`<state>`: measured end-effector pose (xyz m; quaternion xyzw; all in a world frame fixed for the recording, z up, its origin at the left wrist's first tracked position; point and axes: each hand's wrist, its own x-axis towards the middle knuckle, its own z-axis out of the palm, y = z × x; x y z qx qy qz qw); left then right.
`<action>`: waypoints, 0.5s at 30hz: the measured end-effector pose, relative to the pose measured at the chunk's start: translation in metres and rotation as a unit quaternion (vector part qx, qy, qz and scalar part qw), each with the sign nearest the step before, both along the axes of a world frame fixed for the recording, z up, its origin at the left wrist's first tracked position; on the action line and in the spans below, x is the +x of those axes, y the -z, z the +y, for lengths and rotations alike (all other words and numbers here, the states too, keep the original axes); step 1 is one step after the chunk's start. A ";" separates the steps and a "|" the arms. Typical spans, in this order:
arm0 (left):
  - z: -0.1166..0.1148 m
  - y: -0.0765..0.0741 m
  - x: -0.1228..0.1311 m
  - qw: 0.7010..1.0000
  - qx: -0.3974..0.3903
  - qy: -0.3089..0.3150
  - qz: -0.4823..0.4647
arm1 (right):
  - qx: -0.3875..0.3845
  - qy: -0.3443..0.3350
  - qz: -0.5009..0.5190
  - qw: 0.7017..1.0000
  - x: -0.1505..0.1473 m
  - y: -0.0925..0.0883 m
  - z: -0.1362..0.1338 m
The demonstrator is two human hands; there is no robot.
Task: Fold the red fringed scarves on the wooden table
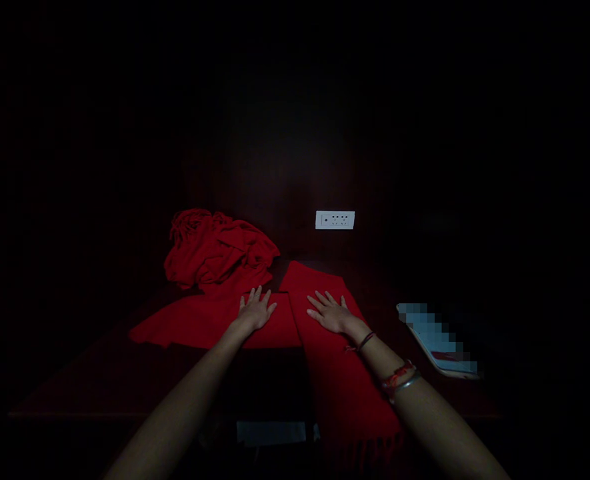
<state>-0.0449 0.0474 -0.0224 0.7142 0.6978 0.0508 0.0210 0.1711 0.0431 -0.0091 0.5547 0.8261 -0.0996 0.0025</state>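
A red fringed scarf (332,373) lies across the dark table, one strip running toward me with its fringe over the near edge. Another flat stretch of red cloth (189,321) spreads to the left and meets this strip; whether it is the same piece I cannot tell. My left hand (257,311) rests flat on the left stretch, fingers spread. On the strip at right, my right hand (331,313) lies palm down with its fingers apart. Behind the left hand sits a crumpled heap of red cloth (219,250) with fringe on top.
To the right on the table (89,380) lies a light flat object (437,340), partly pixelated. A white wall socket (335,220) is on the dark wall behind. Something pale (271,432) shows below the table's near edge. The surroundings are very dark.
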 end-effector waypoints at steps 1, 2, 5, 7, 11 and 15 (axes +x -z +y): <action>0.001 0.000 0.002 1.000 0.014 0.011 -0.001 | -0.006 0.001 -0.005 1.000 0.000 0.001 0.000; 0.003 0.001 0.004 0.999 0.027 0.023 -0.004 | -0.009 0.000 -0.007 1.000 0.000 0.000 0.000; 0.015 0.002 0.009 0.996 0.046 0.074 -0.020 | -0.041 -0.007 -0.026 0.999 0.000 -0.008 0.006; 0.025 0.003 0.012 0.993 0.042 0.105 -0.034 | -0.080 -0.034 -0.056 0.995 -0.001 -0.020 0.016; 0.036 0.005 0.016 0.989 0.030 0.135 -0.044 | -0.033 -0.085 -0.083 0.992 -0.011 -0.045 0.054; 0.034 0.005 0.018 0.990 0.029 0.136 -0.023 | 0.054 -0.142 -0.065 0.986 -0.033 -0.045 0.097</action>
